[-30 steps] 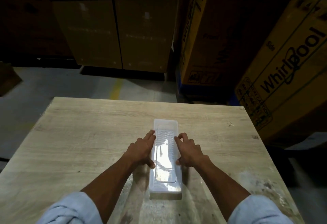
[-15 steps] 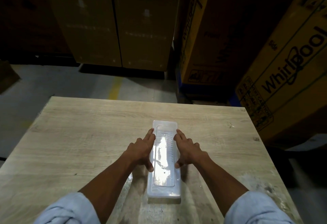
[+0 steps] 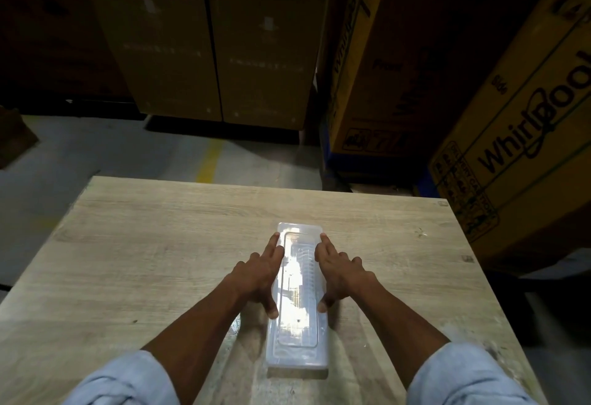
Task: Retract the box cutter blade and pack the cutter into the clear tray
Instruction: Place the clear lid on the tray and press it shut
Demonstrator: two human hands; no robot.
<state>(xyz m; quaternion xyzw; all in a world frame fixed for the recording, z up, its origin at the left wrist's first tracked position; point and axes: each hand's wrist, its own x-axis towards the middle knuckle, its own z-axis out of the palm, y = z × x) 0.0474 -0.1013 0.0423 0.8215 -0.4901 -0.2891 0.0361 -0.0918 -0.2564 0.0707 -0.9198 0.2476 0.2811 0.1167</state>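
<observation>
A long clear tray [image 3: 297, 352] lies lengthwise on the wooden table [image 3: 144, 260], covered by a clear top that glares white under the light. The box cutter cannot be made out through the glare. My left hand [image 3: 256, 280] lies along the tray's left long edge, fingers stretched toward the far end and thumb on the rim. My right hand [image 3: 343, 276] mirrors it on the right edge. The tray is held between both hands.
Large yellow cardboard appliance boxes [image 3: 518, 136] stand close to the table's right and far-right side. More brown boxes [image 3: 211, 53] line the back across a grey floor with a yellow line [image 3: 209, 161]. The table's edges are in view at left, far and right.
Both hands have slid a little farther along the tray's edges toward its far end. The tray has stayed in place.
</observation>
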